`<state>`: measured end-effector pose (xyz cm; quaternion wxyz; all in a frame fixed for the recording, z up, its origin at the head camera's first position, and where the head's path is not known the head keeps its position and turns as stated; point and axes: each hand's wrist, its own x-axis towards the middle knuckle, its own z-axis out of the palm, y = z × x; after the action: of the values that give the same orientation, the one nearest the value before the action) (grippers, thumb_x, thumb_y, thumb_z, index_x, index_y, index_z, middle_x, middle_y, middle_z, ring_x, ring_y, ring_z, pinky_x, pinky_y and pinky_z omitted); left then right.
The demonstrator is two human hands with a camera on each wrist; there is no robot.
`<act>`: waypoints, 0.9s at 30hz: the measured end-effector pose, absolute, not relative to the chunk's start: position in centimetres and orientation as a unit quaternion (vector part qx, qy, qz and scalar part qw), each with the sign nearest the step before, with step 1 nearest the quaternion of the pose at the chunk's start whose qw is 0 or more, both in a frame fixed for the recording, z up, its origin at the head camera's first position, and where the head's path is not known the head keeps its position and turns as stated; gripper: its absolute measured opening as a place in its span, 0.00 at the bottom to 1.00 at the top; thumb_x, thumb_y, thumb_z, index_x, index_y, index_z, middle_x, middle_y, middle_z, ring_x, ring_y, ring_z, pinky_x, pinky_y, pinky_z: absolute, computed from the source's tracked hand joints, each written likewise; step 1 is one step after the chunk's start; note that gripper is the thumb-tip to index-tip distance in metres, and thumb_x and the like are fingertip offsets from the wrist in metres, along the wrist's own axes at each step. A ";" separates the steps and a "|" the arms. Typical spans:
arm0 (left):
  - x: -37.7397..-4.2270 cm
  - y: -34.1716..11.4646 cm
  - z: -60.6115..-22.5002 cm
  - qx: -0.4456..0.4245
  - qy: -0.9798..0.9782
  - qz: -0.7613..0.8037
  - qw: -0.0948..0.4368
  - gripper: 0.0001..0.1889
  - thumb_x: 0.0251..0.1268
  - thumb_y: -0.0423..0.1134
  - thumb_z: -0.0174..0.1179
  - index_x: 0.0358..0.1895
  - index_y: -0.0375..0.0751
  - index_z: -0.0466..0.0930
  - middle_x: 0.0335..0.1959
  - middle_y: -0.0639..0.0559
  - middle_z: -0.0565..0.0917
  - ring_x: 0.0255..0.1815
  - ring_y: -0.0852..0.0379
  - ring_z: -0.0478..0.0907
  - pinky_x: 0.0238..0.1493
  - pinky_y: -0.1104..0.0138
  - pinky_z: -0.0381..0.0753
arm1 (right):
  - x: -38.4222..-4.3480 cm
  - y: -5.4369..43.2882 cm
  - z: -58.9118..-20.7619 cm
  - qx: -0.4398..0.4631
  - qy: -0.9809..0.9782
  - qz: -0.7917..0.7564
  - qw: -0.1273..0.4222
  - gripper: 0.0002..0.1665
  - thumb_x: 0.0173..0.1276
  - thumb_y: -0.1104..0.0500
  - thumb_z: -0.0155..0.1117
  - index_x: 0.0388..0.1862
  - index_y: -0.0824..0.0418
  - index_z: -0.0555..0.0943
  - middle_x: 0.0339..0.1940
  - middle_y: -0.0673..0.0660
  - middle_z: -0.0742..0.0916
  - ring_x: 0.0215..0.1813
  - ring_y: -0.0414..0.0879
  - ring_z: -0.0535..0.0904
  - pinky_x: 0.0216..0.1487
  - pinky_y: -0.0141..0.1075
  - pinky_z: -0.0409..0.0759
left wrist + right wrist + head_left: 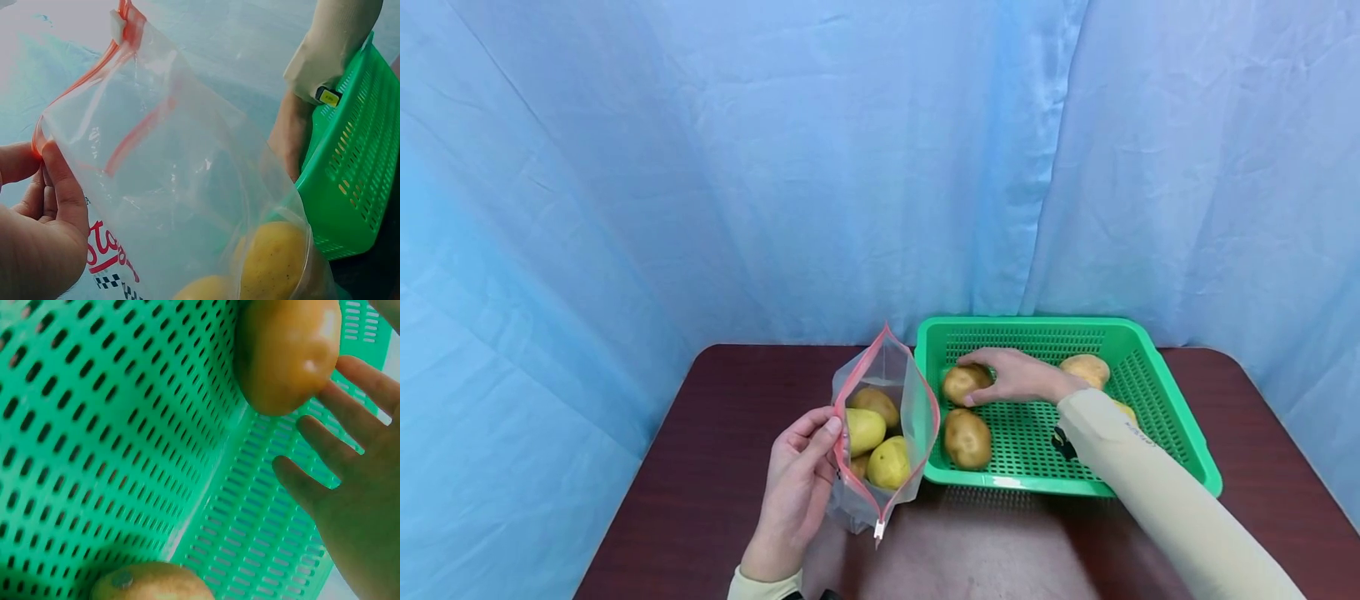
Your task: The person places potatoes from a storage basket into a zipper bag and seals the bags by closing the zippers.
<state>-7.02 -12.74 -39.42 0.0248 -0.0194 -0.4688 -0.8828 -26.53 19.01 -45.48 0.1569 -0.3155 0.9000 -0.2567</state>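
My left hand [797, 475] pinches the rim of a clear zip bag [917, 400] between thumb and fingers. Red zip strips edge its wide mouth, and red lettering shows in the left wrist view. Inside lie yellow speckled fruit-like pieces [889, 463] and a brown potato [876, 407]. Over the green basket [1180, 425], my right hand [1018, 375] has its thumb and fingers around a potato [964, 384]. In the right wrist view those fingers are spread and fairly straight, fingertips at the edge of the potato [290, 356]. Another potato [967, 439] lies just nearer me.
Toward the basket's right side sit a paler potato [1086, 369] and a yellow piece [1125, 410], partly hidden by the right sleeve. The bag stands against the basket's left wall on a dark wooden table [722, 433]. Blue curtains [850, 167] hang behind.
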 end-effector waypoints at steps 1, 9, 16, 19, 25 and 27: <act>-7.0 -12.8 -39.4 -0.019 -0.468 -0.883 0.026 0.13 0.76 0.25 0.55 0.42 0.45 0.87 0.32 0.55 0.84 0.31 0.65 0.81 0.33 0.77 0.80 | -26.6 19.1 -45.5 -0.313 0.901 -0.257 0.154 0.44 0.66 0.38 0.73 0.74 0.57 0.74 0.73 0.60 0.77 0.73 0.61 0.71 0.68 0.60 0.71; -6.9 -12.7 -39.5 -0.018 -0.467 -0.884 0.025 0.13 0.76 0.25 0.55 0.42 0.45 0.88 0.32 0.55 0.84 0.31 0.65 0.81 0.34 0.77 0.81 | -26.8 18.6 -45.6 -0.336 0.893 -0.259 0.151 0.45 0.65 0.46 0.77 0.77 0.59 0.71 0.76 0.61 0.73 0.74 0.63 0.70 0.67 0.60 0.72; -6.7 -12.6 -39.5 -0.020 -0.467 -0.884 0.027 0.14 0.76 0.25 0.54 0.42 0.45 0.87 0.32 0.55 0.84 0.31 0.65 0.80 0.33 0.77 0.81 | -27.1 18.2 -46.2 -0.340 0.896 -0.245 0.150 0.45 0.66 0.47 0.77 0.77 0.59 0.70 0.75 0.62 0.75 0.71 0.62 0.72 0.65 0.59 0.74; -6.7 -12.6 -39.6 -0.018 -0.468 -0.883 0.025 0.13 0.76 0.26 0.55 0.42 0.45 0.87 0.32 0.55 0.84 0.31 0.65 0.80 0.33 0.76 0.81 | -27.2 18.1 -46.7 -0.349 0.894 -0.240 0.147 0.44 0.66 0.50 0.76 0.76 0.61 0.70 0.74 0.63 0.76 0.70 0.63 0.73 0.64 0.58 0.75; -6.6 -12.5 -39.7 -0.017 -0.469 -0.883 0.025 0.12 0.76 0.26 0.56 0.42 0.45 0.87 0.32 0.55 0.84 0.31 0.65 0.80 0.33 0.76 0.81 | -27.0 18.2 -46.7 -0.360 0.893 -0.239 0.129 0.38 0.67 0.54 0.76 0.73 0.61 0.74 0.70 0.63 0.79 0.65 0.61 0.77 0.59 0.56 0.78; -6.7 -12.4 -39.6 -0.018 -0.470 -0.882 0.026 0.12 0.76 0.26 0.56 0.42 0.45 0.87 0.32 0.55 0.84 0.31 0.65 0.80 0.33 0.76 0.81 | -27.0 18.3 -46.2 -0.351 0.894 -0.248 0.126 0.38 0.67 0.55 0.76 0.74 0.61 0.74 0.70 0.63 0.79 0.63 0.60 0.78 0.57 0.55 0.79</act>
<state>-6.68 -12.40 -39.63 0.0262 -0.0175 -0.4696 -0.8823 -27.01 18.34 -46.21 0.1263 -0.3512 0.8941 -0.2476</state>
